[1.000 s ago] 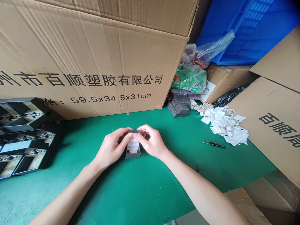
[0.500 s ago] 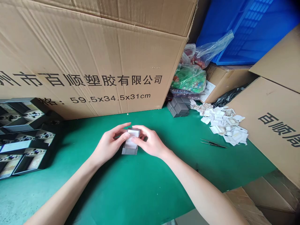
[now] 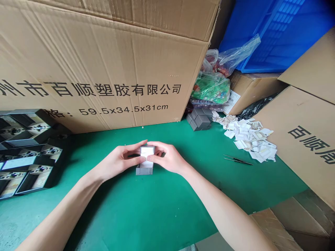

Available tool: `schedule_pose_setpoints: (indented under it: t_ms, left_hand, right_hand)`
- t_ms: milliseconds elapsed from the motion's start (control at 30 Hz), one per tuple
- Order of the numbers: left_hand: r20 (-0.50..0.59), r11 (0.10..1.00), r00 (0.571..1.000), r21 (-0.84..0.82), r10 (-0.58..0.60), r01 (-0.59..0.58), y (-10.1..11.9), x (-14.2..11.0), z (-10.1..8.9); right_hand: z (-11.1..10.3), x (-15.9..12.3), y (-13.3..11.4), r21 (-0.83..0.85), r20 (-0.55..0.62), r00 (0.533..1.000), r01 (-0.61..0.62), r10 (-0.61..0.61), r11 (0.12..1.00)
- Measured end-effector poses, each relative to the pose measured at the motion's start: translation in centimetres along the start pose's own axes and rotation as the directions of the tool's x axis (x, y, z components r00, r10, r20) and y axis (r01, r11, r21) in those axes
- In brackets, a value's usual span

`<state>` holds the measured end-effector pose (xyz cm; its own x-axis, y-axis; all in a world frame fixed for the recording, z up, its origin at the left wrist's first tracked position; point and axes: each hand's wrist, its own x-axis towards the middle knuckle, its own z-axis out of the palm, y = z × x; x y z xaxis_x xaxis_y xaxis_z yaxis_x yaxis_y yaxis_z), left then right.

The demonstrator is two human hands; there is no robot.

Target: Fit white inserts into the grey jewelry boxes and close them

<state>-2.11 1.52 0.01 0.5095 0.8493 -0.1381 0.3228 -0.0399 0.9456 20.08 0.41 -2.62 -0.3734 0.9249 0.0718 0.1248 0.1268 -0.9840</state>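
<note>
Between my hands, on the green tabletop, is a small grey box [image 3: 144, 171] with a white lining [image 3: 147, 150] inside; its lid stands raised at the far side. My left hand [image 3: 125, 158] grips it from the left, thumb on the white lining and index finger reaching behind the lid. From the right, my right hand [image 3: 167, 158] holds it the same way, with its thumb tip close to the left one. The fingers behind the box are partly hidden.
Black cases [image 3: 31, 153] are stacked at the left. Grey boxes [image 3: 200, 119], a heap of white pieces [image 3: 252, 137] and tweezers [image 3: 238, 160] lie to the right. A large carton [image 3: 104, 62] walls the back; bagged parts [image 3: 213, 87] and a blue crate [image 3: 277, 35] stand behind.
The box has turned a little more upright toward me. Both thumbs have come together on the white lining, and my left hand has shifted slightly.
</note>
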Motion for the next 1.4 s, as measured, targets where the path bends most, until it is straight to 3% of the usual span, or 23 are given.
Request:
schedule_pose_setpoints:
  t_ms: [200,367,633,900,1400]
  left_hand:
    - [-0.003,0.999,1.0,0.05,-0.014,0.014,0.0,0.0,0.3]
    - [0.001,0.997,1.0,0.078,0.011,-0.011,-0.2,0.2,0.2]
    - [0.016,0.998,0.999,0.053,0.039,-0.04,-0.4,0.1,0.3]
    - [-0.03,0.999,1.0,0.054,0.004,-0.003,-0.2,0.1,0.6]
    - [-0.043,0.997,0.999,0.077,0.011,-0.007,0.1,0.2,0.6]
  right_hand:
    - [-1.3,-0.1,-0.7,-0.066,0.135,0.991,0.025,-0.016,0.998]
    - [-1.7,0.0,-0.6,-0.066,0.179,0.984,0.033,-0.021,0.997]
    - [-1.4,0.0,-0.8,-0.046,0.14,0.989,-0.033,0.039,0.998]
    - [-0.9,-0.1,-0.8,-0.056,0.083,0.996,-0.035,0.04,0.998]
    - [-1.0,-0.1,-0.7,-0.075,0.091,0.996,-0.006,0.013,0.997]
